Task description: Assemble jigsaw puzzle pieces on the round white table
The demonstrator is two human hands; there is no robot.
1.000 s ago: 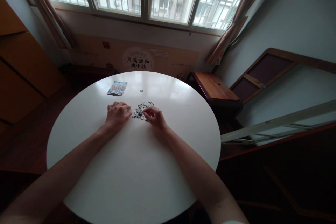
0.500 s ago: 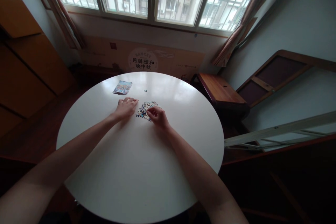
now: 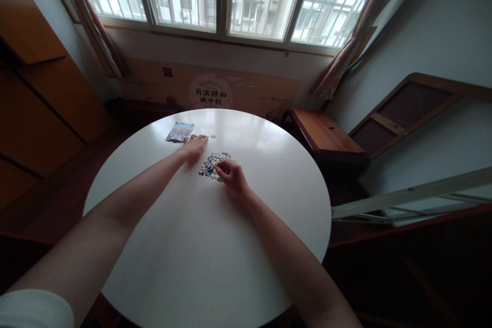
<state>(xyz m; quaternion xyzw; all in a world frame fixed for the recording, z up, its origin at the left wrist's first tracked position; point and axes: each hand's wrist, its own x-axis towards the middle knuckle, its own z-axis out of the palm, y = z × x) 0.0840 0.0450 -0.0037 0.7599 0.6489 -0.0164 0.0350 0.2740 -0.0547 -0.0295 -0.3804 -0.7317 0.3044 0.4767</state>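
Observation:
A small heap of coloured jigsaw pieces [image 3: 213, 163] lies on the round white table [image 3: 200, 246]. My right hand [image 3: 229, 174] rests at the heap's near edge, fingers curled in a pinch on something I cannot make out. My left hand [image 3: 195, 144] reaches out flat across the table, fingers stretched toward a couple of stray pieces [image 3: 212, 137] beyond the heap. A printed puzzle picture card [image 3: 180, 131] lies just left of that hand.
A wooden chair or bench [image 3: 323, 136] stands right of the table. Brown cabinets [image 3: 42, 97] line the left wall. A cardboard box with printed characters [image 3: 209, 93] sits under the window. A framed panel [image 3: 407, 107] leans at the right.
My left hand has opened from a loose fist and slid away from me toward the stray pieces near the card. My right hand stays at the heap. The camera has shifted slightly.

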